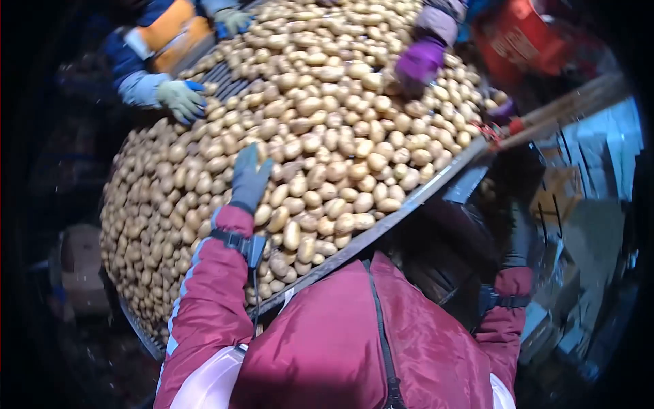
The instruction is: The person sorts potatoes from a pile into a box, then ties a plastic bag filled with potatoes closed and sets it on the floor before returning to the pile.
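A large heap of potatoes (320, 136) covers the sorting table in front of me. My left hand (251, 178), in a grey-blue glove, rests on the potatoes with its fingers stretched out and the thumb side apart; it grips none of them. Out past the table's edge, on my right, hangs my right hand (521, 228), low and in shadow. Its fingers are too dark to make out, and so is anything in them. Both wrists carry black straps over maroon sleeves.
A metal-edged rail (371, 234) borders the near side of the table. Opposite, a co-worker's gloved hand (182, 99) lies by dark slats (228, 83); another person's purple glove (420, 61) is over the heap. Red container (521, 37) at upper right; cardboard box (557, 193) at right.
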Motion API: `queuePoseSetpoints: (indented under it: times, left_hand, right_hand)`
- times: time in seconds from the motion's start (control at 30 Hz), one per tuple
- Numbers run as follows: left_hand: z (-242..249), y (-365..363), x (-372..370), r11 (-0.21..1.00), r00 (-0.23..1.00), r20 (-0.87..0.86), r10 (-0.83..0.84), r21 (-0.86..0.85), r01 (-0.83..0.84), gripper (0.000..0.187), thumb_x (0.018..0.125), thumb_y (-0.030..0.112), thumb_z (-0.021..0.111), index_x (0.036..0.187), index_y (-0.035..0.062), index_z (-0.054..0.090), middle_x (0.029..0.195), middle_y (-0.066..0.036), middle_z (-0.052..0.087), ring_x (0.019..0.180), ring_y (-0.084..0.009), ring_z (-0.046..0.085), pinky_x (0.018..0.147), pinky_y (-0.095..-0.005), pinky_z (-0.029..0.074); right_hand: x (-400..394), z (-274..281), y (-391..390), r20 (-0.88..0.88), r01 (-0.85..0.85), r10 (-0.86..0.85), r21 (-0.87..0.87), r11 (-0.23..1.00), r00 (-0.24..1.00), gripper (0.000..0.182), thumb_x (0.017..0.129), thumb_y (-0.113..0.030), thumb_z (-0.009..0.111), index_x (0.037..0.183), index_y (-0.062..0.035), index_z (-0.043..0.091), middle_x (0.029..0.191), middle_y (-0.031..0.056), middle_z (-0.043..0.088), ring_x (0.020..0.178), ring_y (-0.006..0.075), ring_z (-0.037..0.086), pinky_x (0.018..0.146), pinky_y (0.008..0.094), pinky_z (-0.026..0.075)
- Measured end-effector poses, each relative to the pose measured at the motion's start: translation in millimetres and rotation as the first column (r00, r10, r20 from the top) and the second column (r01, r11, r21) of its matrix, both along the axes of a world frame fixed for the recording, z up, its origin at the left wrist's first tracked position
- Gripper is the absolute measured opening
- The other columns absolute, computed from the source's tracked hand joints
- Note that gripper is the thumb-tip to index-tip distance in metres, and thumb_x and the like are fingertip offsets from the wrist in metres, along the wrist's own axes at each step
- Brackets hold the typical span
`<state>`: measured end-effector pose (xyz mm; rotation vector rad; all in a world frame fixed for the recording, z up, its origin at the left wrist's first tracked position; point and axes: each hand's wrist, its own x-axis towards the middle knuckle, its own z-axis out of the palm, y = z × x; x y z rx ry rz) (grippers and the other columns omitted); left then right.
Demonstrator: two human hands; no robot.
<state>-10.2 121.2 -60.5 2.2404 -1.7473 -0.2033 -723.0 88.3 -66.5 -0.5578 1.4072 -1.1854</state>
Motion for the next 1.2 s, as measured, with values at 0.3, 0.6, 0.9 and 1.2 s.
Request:
queuePoseSetpoints:
  times: [0.3,0.6,0.9,1.2]
  left_hand:
    - [62,90,30,0.976,0.842,-0.535,0.073,-0.135,-0.170,0.037,0.098,0.024,0.062,0.127,0.0004,0.063,0.126,-0.018,0.064,0.118,-0.0287,0.060,0.106,-0.0367,0.044]
    - [70,149,-14,0.981,0.965,-0.229,-0.125,-0.171,0.087,0.041,0.085,0.021,0.070,0.124,0.0095,0.064,0.122,-0.015,0.063,0.114,-0.0332,0.059,0.102,-0.0427,0.046]
    - [57,109,-43,0.998,0.908,-0.416,0.052,0.001,-0.057,0.054,0.076,0.032,0.077,0.124,0.0106,0.064,0.118,-0.015,0.063,0.108,-0.0341,0.060,0.095,-0.0426,0.049]
    - [69,5,-70,0.994,0.949,-0.304,0.087,-0.036,-0.103,0.051,0.088,0.036,0.072,0.125,0.0019,0.065,0.122,-0.019,0.064,0.112,-0.0346,0.061,0.100,-0.0398,0.048]
  right_hand:
    - [392,60,-5,-0.065,-0.683,0.680,-0.099,0.724,0.730,0.029,0.096,-0.019,0.066,0.120,-0.0031,0.068,0.094,0.0012,0.068,0.064,0.0063,0.058,0.057,0.0215,0.049]
    - [484,21,8,-0.236,-0.842,0.808,-0.160,0.516,0.540,0.049,0.091,-0.019,0.069,0.136,-0.0026,0.058,0.106,0.0068,0.069,0.084,0.0113,0.064,0.072,0.0268,0.053]
    - [449,62,30,0.370,-0.840,0.768,0.071,0.538,0.523,0.045,0.098,-0.035,0.063,0.133,-0.0080,0.058,0.116,0.0063,0.068,0.088,0.0167,0.068,0.072,0.0306,0.058]
    - [395,53,11,0.360,-0.758,0.714,-0.030,0.652,0.600,0.029,0.097,-0.021,0.059,0.114,0.0012,0.066,0.096,0.0106,0.066,0.081,0.0186,0.064,0.061,0.0295,0.054]
